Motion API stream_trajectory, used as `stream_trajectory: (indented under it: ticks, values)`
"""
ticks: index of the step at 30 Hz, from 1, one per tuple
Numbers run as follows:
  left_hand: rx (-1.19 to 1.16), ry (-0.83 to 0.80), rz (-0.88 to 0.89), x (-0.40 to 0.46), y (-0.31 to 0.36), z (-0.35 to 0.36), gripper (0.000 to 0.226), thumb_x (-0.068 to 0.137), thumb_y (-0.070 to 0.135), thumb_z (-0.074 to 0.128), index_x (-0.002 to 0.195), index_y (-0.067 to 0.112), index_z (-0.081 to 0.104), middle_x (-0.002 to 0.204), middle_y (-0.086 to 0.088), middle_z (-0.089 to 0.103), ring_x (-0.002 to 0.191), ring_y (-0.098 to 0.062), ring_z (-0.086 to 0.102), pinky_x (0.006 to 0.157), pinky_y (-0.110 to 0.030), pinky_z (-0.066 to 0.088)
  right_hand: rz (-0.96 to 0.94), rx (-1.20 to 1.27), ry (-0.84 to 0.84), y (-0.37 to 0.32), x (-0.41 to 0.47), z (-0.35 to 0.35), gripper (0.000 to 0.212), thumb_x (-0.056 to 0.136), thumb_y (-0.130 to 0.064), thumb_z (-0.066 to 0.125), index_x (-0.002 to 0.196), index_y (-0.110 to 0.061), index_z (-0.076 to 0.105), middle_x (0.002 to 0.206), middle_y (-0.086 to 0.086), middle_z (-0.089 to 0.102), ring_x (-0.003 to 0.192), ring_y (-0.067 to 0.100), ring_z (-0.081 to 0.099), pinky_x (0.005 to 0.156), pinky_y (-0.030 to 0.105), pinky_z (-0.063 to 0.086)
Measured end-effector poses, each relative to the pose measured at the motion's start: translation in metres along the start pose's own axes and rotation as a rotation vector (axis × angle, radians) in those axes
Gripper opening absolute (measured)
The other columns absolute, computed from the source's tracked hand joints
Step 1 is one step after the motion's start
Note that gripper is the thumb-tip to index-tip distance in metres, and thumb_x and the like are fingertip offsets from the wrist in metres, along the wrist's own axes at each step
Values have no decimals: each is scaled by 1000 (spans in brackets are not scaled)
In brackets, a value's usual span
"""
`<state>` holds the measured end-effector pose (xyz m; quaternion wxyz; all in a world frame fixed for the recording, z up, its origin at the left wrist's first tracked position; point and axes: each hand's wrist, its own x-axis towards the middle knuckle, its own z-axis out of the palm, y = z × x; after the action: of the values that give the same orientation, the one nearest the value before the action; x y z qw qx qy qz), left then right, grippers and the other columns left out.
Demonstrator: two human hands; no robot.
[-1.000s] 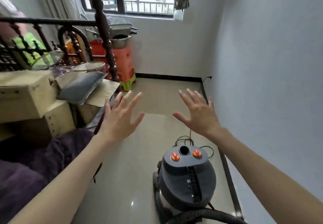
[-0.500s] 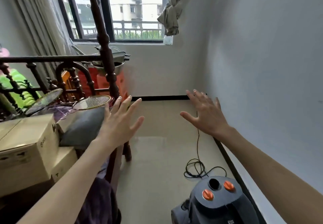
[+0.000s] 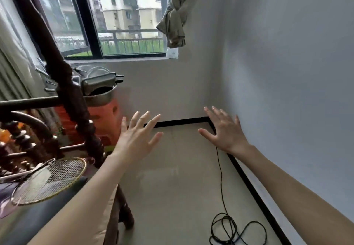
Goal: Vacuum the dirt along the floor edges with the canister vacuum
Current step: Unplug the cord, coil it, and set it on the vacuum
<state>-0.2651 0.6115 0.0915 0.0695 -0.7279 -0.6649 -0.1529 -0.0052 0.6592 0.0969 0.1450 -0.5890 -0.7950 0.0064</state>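
Both hands are reaching out bare over the floor [image 3: 172, 187], fingers spread wide apart and gripping nothing: the left hand [image 3: 137, 139] is hovering near the dark bedpost [image 3: 76, 101], the right hand [image 3: 226, 132] close to the corner where the black skirting [image 3: 249, 183] is meeting the far wall. The canister vacuum itself is lying outside the picture; only its black power cord [image 3: 220, 177] is showing, trailing along the floor's right edge and coiling near the bottom of the view. The open palms are likely serving as a ready gesture, since no hose or wand is being held. A badminton racket [image 3: 49, 179] is resting at the left by the bed frame.
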Motion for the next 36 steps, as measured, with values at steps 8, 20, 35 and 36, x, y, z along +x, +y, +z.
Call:
stream_trajectory:
  ticks: [8, 20, 35, 36]
  values:
    - [-40, -12, 88, 193, -43, 72, 56, 96, 53, 33, 148, 39, 19, 157, 4, 15, 146, -21, 3, 116, -49, -3, 90, -74, -4, 39, 183, 36, 74, 94, -61, 38, 154, -33, 5, 162, -2, 7, 148, 18, 8, 117, 50, 1]
    - [-142, -143, 307, 463, -68, 209, 58, 97, 53, 32, 149, 36, 15, 158, 4, 13, 146, -22, 3, 116, -51, 0, 308, -149, -42, 117, 390, 114, 73, 94, -61, 34, 153, -33, 1, 163, -1, 1, 149, 18, 1, 117, 51, -5]
    - [-170, -385, 408, 732, 37, 421, 60, 97, 52, 31, 151, 33, 12, 158, 5, 13, 146, -22, 4, 116, -49, 0, 363, -249, -292, 366, 590, 236, 72, 96, -61, 28, 154, -28, -2, 162, 5, 1, 149, 23, -1, 118, 47, -10]
    - [-171, -407, 411, 747, 43, 435, 60, 97, 52, 31, 151, 33, 12, 158, 5, 13, 146, -22, 4, 116, -49, 0, 365, -256, -316, 381, 603, 243, 72, 97, -61, 27, 154, -28, -2, 162, 5, 1, 149, 23, -2, 118, 47, -10]
